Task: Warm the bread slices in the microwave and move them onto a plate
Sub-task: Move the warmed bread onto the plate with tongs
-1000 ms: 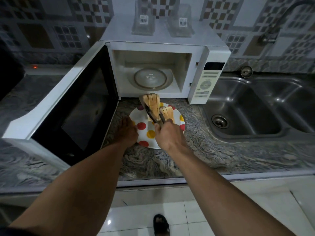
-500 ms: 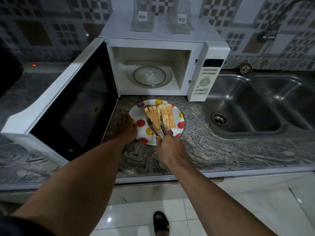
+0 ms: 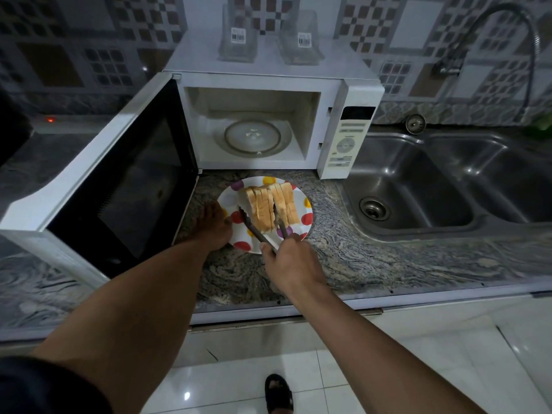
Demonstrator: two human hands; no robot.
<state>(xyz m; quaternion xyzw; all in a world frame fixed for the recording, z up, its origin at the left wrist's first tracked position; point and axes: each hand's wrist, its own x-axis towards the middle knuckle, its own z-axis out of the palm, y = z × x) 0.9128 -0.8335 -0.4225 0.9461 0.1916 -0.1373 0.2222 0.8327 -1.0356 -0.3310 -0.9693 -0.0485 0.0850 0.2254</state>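
The microwave door (image 3: 98,186) hangs wide open at nine o'clock. Next to it, the left hand (image 3: 213,227) lies flat on the counter (image 3: 373,264), fingers loose, touching the plate (image 3: 236,240) edge and holding nothing. The spotty plate sits on the counter, in front of the microwave (image 3: 268,115). The bread slices (image 3: 270,206) stand in a row on the plate. At five o'clock from them, the right hand (image 3: 291,261) squeezes dark tongs (image 3: 263,225) whose arms sit around some slices. The sink (image 3: 448,192) is at three o'clock.
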